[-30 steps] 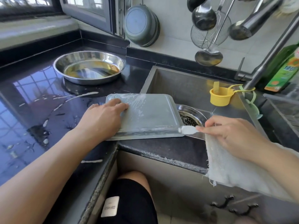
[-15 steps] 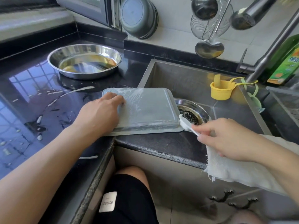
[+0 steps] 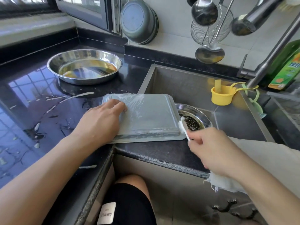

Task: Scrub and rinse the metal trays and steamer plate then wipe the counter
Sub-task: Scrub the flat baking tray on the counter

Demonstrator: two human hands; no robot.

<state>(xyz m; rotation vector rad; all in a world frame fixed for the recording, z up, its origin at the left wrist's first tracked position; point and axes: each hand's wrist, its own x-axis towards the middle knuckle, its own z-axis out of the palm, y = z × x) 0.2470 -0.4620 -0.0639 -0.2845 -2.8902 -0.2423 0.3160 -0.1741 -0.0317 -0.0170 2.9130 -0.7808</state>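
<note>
Head view: tray point(image 3: 151, 117) inverted, soapy, overhanging sink point(image 3: 186, 85) edge between hands. Left hand point(image 3: 100, 122) presses it flat, fingers straight. Right hand point(image 3: 211, 148) pinches brush point(image 3: 182, 125) at tray's corner. Risk: slick tray tips into sink if pressure shifts.

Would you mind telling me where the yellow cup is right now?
In the head view, the yellow cup sits on the right, inside the sink near its back right corner, beside the faucet's base.

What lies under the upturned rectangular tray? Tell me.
The tray rests on the black counter, its right end overhanging the sink above the strainer. Anything beneath it is covered.
</note>
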